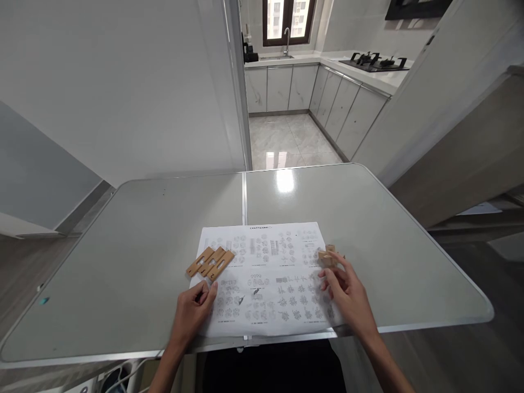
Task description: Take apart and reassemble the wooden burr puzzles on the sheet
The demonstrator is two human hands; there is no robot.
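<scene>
My left hand (194, 308) rests at the left edge of a printed paper sheet (270, 275), its fingers curled in and nothing visible in them. Just beyond it lie several flat wooden pieces (221, 266) side by side, slanted, with slots and dark numbers on them. On the right, my right hand (346, 289) is half open over the sheet's right edge. Its index finger reaches to a small interlocking wooden block puzzle (327, 256) and appears to touch it; the other fingers are loosely bent. Part of the puzzle is hidden behind that finger.
The sheet, covered with small diagrams, lies on a pale grey-green folding table (135, 262) with a metal seam. A small teal bit (44, 301) is near its left edge. Beyond stand a wall (164, 87) and a kitchen counter (282, 63) with a stove (374, 63).
</scene>
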